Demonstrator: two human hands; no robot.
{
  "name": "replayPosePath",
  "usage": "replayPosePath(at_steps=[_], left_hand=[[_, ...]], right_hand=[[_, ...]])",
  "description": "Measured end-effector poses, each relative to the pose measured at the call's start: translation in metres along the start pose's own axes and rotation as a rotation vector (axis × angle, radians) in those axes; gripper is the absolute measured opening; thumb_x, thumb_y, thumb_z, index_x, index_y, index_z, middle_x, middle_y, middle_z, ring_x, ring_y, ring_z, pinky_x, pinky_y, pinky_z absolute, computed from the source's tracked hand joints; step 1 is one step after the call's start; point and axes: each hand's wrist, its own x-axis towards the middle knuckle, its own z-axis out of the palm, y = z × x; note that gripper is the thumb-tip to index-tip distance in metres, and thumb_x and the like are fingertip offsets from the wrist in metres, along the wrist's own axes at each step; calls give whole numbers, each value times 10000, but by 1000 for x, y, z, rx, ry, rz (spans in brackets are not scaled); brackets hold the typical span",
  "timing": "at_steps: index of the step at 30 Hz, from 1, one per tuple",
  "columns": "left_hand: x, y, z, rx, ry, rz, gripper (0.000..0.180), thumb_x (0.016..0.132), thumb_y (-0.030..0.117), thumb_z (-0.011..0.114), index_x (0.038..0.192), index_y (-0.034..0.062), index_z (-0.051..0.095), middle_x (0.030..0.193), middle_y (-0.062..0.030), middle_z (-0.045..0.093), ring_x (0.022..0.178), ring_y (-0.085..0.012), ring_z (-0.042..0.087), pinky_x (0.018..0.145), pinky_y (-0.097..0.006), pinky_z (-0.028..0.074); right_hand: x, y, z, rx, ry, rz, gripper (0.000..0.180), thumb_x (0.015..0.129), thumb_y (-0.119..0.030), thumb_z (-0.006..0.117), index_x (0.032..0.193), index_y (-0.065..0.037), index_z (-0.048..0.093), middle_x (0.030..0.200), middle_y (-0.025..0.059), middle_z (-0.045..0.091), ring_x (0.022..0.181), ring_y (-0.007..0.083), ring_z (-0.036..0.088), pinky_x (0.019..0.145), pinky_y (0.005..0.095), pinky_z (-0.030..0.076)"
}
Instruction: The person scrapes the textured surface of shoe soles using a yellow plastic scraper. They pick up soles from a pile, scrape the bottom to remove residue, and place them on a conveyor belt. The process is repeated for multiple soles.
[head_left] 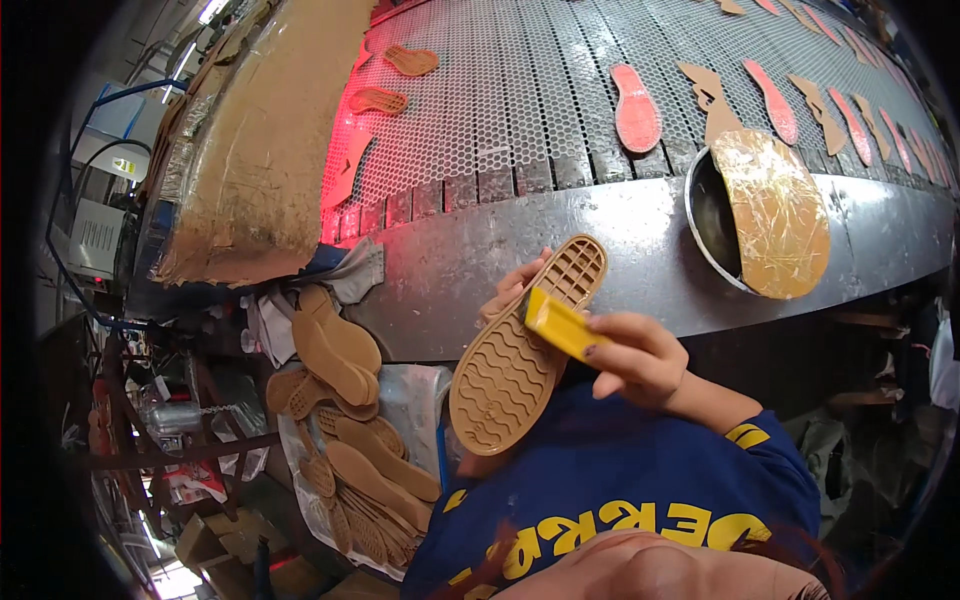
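A tan shoe sole [505, 390] is tilted in front of my chest, with its wavy tread and gridded heel facing the camera. My left hand [510, 288] is closed round its far-left edge near the waist; part of the fingers is hidden behind the sole. In my right hand [640, 358] is a flat yellow brush [568, 330], pinched between thumb and fingers. The brush's dark tip meets or hovers over the sole's left edge at the waist; I cannot tell whether they touch.
Beyond the metal ledge [450, 300] runs a mesh conveyor [500, 90] carrying pink soles [637, 115] and brown cut pieces [715, 105]. A pot [710, 240] partly covered by a taped board [775, 215] stands at right. More soles [375, 470] fill a plastic-lined container at left, below a cardboard-covered housing [265, 140].
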Motion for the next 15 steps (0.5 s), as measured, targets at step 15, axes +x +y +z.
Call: replayPosePath(at_steps=[15], left_hand=[[1,-20,27,878,-204,663,680,816,-28,693,1285,116,222,1390,-225,318,1379,-364,359,1122,-430,386]], right_hand=[[1,19,-28,-398,153,102,299,803,-232,770,968,-10,658,966,155,643,782,281,656,651,325,541]])
